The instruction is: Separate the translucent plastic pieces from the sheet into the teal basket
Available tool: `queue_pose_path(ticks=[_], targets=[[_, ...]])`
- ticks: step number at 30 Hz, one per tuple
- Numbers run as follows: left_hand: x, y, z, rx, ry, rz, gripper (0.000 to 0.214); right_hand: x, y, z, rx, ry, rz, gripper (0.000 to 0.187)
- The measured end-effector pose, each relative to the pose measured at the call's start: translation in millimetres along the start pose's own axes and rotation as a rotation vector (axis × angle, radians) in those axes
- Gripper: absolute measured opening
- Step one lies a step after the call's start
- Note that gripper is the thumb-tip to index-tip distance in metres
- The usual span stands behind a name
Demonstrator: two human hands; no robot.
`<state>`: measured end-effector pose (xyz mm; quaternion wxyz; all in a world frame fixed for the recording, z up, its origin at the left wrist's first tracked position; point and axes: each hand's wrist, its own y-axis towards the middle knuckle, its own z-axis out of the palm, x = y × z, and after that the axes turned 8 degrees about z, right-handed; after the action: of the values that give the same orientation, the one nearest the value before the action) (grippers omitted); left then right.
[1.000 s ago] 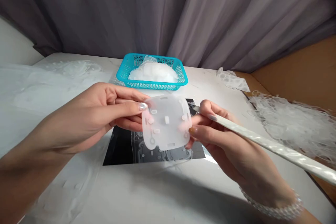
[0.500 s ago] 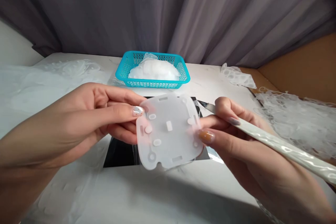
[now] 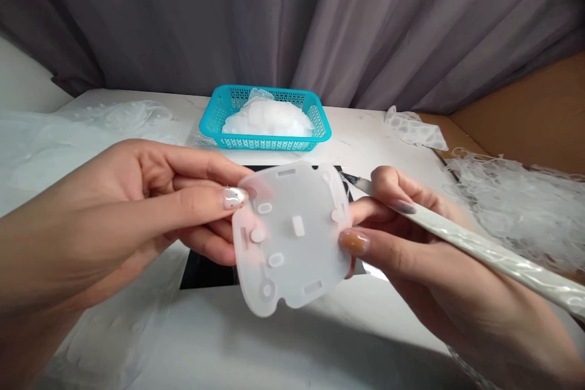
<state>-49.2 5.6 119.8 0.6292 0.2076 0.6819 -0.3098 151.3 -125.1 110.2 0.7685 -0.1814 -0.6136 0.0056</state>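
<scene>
A translucent, rounded-square silicone piece (image 3: pixel 315 259) with slots, small raised bumps and a notch in its lower edge is held up between my hands. My left hand (image 3: pixel 169 207) pinches its left edge, thumb on the front face and fingers behind. On the right edge, my right hand (image 3: pixel 402 244) grips it between thumb and fingers. The same hand also holds a slim knife-like tool (image 3: pixel 475 247) with a pearly white handle; its dark pointed tip is beside the piece's upper right corner.
A blue perforated basket (image 3: pixel 265 142) heaped with translucent pieces stands behind my hands. A black mat (image 3: pixel 205 271) lies below on the white table (image 3: pixel 256 353). Clear sheets (image 3: pixel 41 140) are piled at left, tangled offcuts (image 3: pixel 525 207) at right, and a holed sheet (image 3: pixel 414 128) lies at the back right.
The silicone piece has tilted a little, its lower edge now sitting lower and nearer. Both hands keep their hold, and the tool stays in my right hand.
</scene>
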Motion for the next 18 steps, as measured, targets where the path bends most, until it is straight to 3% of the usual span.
queue_pose_path(ticks=[18], targets=[[5.5, -0.1, -2.5, -0.031, 0.044, 0.066, 0.018, -0.1, 1.6, 1.9, -0.033, 0.021, -0.005, 0.042]])
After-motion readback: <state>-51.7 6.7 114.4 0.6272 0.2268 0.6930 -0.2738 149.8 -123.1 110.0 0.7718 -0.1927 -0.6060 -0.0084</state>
